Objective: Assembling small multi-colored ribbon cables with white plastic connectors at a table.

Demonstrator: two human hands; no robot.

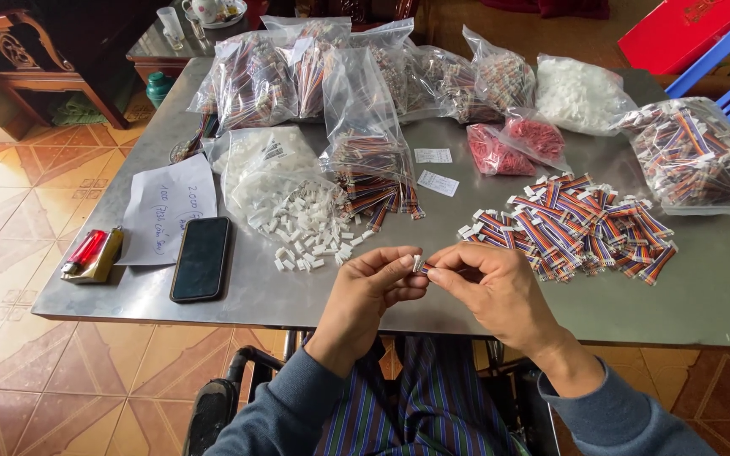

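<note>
My left hand (375, 283) and my right hand (492, 287) meet above the near edge of the metal table (703, 287). Between their fingertips they pinch a small white plastic connector (418, 263), and a short multicoloured ribbon wire sits under my right fingers. A loose heap of white connectors (314, 232) spills from a clear bag just beyond my left hand. A pile of multicoloured ribbon wires with white ends (576, 224) lies right past my right hand.
A black phone (202, 257) lies at the left, beside a handwritten paper sheet (166, 207) and a red lighter on a small box (90, 252). Several clear bags of wires and connectors (365, 76) fill the far side. Two small paper slips (435, 169) sit mid-table.
</note>
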